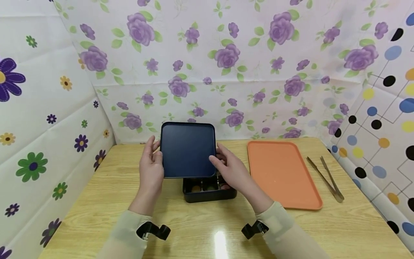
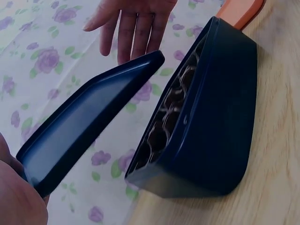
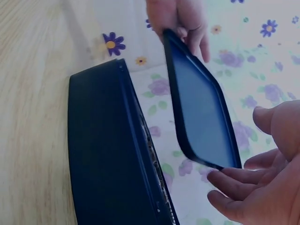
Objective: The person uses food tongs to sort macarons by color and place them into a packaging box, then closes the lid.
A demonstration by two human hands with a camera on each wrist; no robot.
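L hand [image 1: 151, 169] grips 1 lid [image 1: 188, 150] over 1 box [image 1: 209, 193], R hand [image 1: 231, 169] open; 1 tray [image 1: 283, 172], 1 tongs [image 1: 326, 177].

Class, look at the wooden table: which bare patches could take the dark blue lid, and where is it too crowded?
The flat orange plastic tray lies bare. Bare wood shows left of the dark blue box, towards the flowered wall, and along the near edge of the wooden table. It is crowded at the box, where both hands hold the dark blue lid, and tight between the tray and the metal tongs.
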